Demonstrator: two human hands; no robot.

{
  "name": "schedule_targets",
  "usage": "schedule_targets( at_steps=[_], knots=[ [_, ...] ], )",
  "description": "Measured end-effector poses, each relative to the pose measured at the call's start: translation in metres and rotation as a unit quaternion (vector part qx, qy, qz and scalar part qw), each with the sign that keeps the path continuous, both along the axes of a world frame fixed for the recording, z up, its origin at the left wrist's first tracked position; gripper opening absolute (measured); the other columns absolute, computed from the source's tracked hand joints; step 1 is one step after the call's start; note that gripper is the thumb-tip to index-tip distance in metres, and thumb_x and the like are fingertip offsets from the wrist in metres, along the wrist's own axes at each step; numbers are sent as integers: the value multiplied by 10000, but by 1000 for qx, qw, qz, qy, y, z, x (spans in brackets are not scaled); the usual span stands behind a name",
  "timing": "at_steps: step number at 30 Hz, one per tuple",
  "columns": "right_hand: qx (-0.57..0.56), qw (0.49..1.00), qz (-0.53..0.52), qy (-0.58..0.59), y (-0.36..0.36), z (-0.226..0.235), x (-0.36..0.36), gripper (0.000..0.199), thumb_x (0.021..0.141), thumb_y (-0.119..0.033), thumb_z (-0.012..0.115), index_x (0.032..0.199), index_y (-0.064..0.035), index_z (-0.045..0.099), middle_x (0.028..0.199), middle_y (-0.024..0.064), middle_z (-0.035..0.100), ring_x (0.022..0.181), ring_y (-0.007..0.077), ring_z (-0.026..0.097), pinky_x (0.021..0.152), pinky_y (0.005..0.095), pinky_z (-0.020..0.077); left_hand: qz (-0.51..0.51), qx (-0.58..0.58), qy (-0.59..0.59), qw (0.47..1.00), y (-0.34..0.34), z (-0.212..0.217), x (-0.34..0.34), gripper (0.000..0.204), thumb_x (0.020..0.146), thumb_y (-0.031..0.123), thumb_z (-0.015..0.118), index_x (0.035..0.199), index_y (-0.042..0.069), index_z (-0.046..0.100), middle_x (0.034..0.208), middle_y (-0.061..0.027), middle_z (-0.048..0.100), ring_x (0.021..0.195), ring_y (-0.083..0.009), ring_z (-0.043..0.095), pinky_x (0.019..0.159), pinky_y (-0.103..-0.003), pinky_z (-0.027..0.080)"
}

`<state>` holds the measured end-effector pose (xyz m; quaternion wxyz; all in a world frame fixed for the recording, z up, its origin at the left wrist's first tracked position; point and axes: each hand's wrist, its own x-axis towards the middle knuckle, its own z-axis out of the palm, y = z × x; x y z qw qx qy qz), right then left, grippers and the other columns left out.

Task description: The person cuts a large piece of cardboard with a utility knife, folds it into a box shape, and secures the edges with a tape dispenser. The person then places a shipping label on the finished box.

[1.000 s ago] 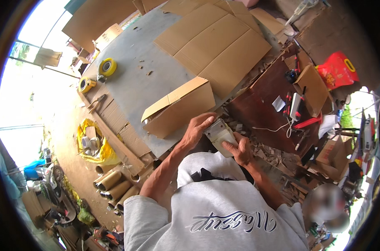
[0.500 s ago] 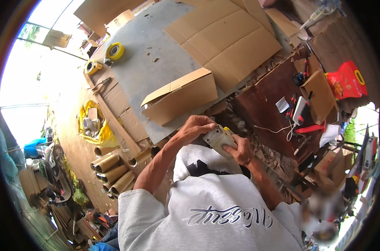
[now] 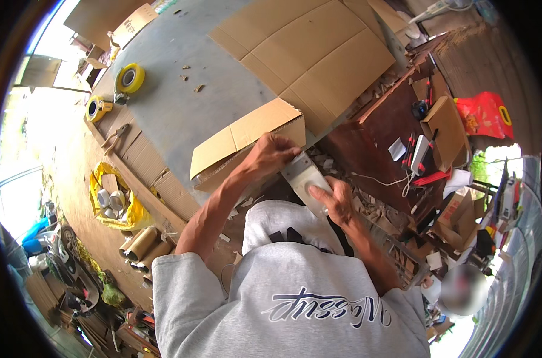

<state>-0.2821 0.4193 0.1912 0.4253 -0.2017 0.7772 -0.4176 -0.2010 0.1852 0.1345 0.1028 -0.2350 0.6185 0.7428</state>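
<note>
My right hand (image 3: 338,201) is wrapped round the lower part of a flat, oblong beige-grey device (image 3: 305,178), its thumb pressed on the broad face. The device is held tilted, its metal-looking upper end towards my left hand; its exact kind is unclear. My left hand (image 3: 274,154) is closed in a pinch at that upper end, and what its fingertips hold, if anything, is hidden. Just beyond, a long brown cardboard box (image 3: 245,132) lies at the near edge of the grey tabletop (image 3: 163,107). Part of the box is covered by my left hand and forearm.
Flattened cardboard (image 3: 307,56) covers the far right of the table. Tape rolls (image 3: 130,77) and pliers (image 3: 116,138) lie at the left. A yellow bag (image 3: 128,218) and cardboard tubes (image 3: 141,244) sit lower left. A dark red board (image 3: 378,155) with tools stands right.
My left hand has moved slightly up, in front of the box's near side. The device has turned, showing more of its broad face. The whole view has shifted a little.
</note>
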Motion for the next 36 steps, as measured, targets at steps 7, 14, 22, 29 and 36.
schedule_targets(
  at_steps=[7,14,22,29,36],
  knots=[
    [19,998,-55,-33,-24,-11,-12,580,911,-530,665,1000,39,735,814,149,709,728,223,635,702,361,506,71,-229,75,968,-75,-24,-57,154,916,51,653,952,-55,759,814,-75,736,744,-128,670,701,-299,550],
    [29,995,-77,-64,-34,-26,-22,564,916,-498,658,1055,42,743,860,144,733,761,215,644,723,368,508,66,-272,96,955,-98,-37,-74,155,936,80,693,990,-45,766,820,-93,717,729,-160,675,687,-332,558],
    [44,995,-74,-51,-33,-68,-24,581,915,-515,655,1044,44,743,894,192,741,804,270,673,750,397,514,52,-258,56,963,-100,-90,-77,161,909,118,721,942,-27,784,788,-94,709,704,-150,667,663,-326,542],
    [18,995,-93,-43,-40,-101,-18,573,921,-516,635,1025,38,741,878,204,730,803,301,677,758,407,513,27,-339,125,932,-79,-102,-68,130,862,121,769,938,19,797,865,-130,727,756,-245,702,698,-368,563],
    [-2,996,-70,-62,-35,-119,-30,562,898,-510,667,989,40,740,802,171,704,752,284,640,742,405,495,9,-527,69,847,-110,-146,-45,310,782,85,808,1084,56,746,1163,-146,676,1023,-367,690,852,-435,570]
  ],
)
